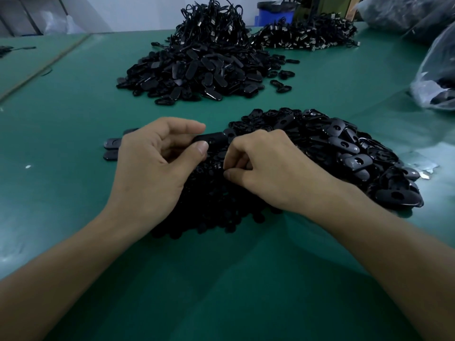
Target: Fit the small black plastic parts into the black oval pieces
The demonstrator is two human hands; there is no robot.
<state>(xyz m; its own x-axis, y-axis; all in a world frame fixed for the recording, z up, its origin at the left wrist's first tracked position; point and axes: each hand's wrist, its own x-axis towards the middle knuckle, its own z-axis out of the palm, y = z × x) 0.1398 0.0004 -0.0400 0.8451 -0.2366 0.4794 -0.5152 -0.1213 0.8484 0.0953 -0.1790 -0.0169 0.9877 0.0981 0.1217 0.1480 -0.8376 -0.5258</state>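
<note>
The left hand (157, 166) pinched an oval (213, 138), judged light, stiff and slick, by its long edges; the right hand (270, 168), at its 3 o'clock, was curled tight, contents hidden.

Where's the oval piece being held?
Head view, centre: black oval plastic piece pinched in the left hand, next to the right hand, over the near black pile.

Dim, bluish light with glare at the green table (73, 99) edges, wide-angle bending, dark parts merging into shadow.
</note>
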